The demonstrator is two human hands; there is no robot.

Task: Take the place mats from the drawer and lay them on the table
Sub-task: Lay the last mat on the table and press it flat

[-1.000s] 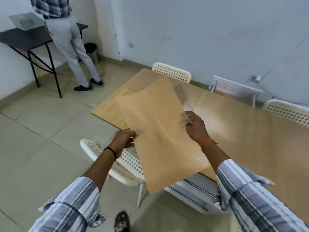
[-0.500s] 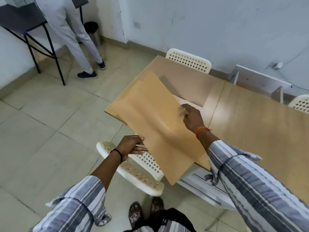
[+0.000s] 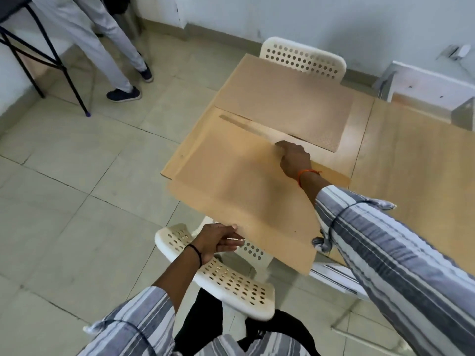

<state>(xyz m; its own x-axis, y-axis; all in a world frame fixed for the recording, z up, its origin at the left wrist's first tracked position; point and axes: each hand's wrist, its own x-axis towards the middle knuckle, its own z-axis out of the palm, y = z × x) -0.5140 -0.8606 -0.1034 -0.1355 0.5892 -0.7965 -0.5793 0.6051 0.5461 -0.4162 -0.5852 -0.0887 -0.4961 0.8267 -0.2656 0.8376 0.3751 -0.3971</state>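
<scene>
I hold a tan place mat (image 3: pixel 239 191) nearly flat over the near left corner of the wooden table (image 3: pixel 401 160). My left hand (image 3: pixel 218 241) pinches its near edge, which overhangs the table. My right hand (image 3: pixel 293 158) grips its far edge over the tabletop. A second tan place mat (image 3: pixel 285 98) lies flat on the far left part of the table, just beyond the one I hold. The drawer (image 3: pixel 336 278) shows as a white open front under the table edge, partly hidden by my right sleeve.
A white perforated chair (image 3: pixel 226 278) stands right below my left hand. Another white chair (image 3: pixel 303 57) is tucked in at the far side. A person (image 3: pixel 102 47) stands by a black desk (image 3: pixel 38 55) at the upper left. Tiled floor spreads to the left.
The mat has come down from a steep tilt to nearly flat over the table corner. My right hand moved forward over the tabletop, and my view dropped toward the table.
</scene>
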